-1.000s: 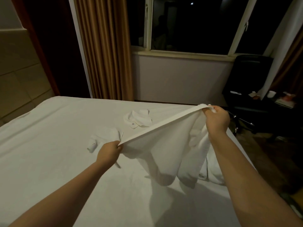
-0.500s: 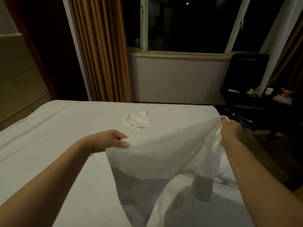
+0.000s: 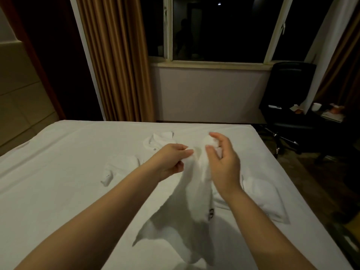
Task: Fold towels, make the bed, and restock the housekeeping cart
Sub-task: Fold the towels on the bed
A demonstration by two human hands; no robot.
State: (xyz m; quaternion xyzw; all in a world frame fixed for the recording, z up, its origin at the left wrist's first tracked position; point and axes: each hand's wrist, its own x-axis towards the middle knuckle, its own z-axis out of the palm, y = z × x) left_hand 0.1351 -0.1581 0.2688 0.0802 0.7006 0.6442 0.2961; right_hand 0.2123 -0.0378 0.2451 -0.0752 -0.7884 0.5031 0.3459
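Both hands up in front of the person, close together over the bed (image 3: 58,191), w/ 1 white towel (image 3: 187,215) between them; L hand (image 3: 171,161) has fingers curled, pinching the towel's upper edge; R hand (image 3: 224,164) just beside it, thumb & forefinger nipping a bunched bit of the same edge, other fingers loosely bent. Towel hangs from the 2 grips in a narrow drape, lower part spreading out and blurred; can't tell if its bottom touches the sheet; a dark logo shows near its R edge.

On the bed: a flat folded towel (image 3: 263,199) lying R of the R forearm, near the mattress edge; a small crumpled cloth (image 3: 155,143) w/ a printed mark just beyond the L hand; another small white piece (image 3: 115,172) L of the L forearm, apart from the rest.

Behind: tan curtain (image 3: 116,55), dark window (image 3: 218,30), black office chair (image 3: 288,98) at R, a cup (image 3: 316,106) on a side table (image 3: 331,117) beside it.
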